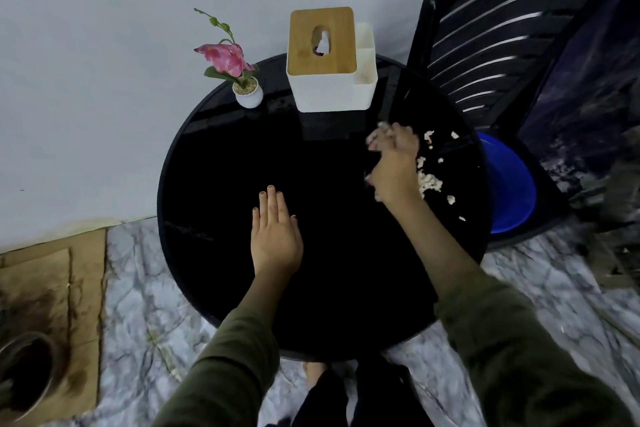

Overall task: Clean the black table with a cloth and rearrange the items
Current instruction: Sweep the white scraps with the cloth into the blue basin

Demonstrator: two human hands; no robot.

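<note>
I fear my right hand [393,163], too blurred among the white crumbs [429,182] at three o'clock to tell its grip, may fling them past the blue bucket [509,184], while my left hand [275,232] lies flat and open on the round, glossy black table [225,184] at centre view.

I see a round black table [329,270] with a glossy top. Left hand [275,236] lies flat on it, fingers straight and together, near the middle. Right hand [394,163] is over the right side among scattered white scraps [429,182]; it is motion-blurred, so I can't read its grip. At the far edge: a white tissue box [322,87] with a wooden lid, and just left of it a small white flower pot [248,99] with a pink bloom. A blue basin [509,191] sits on the black chair [491,45] beside the table.
</note>
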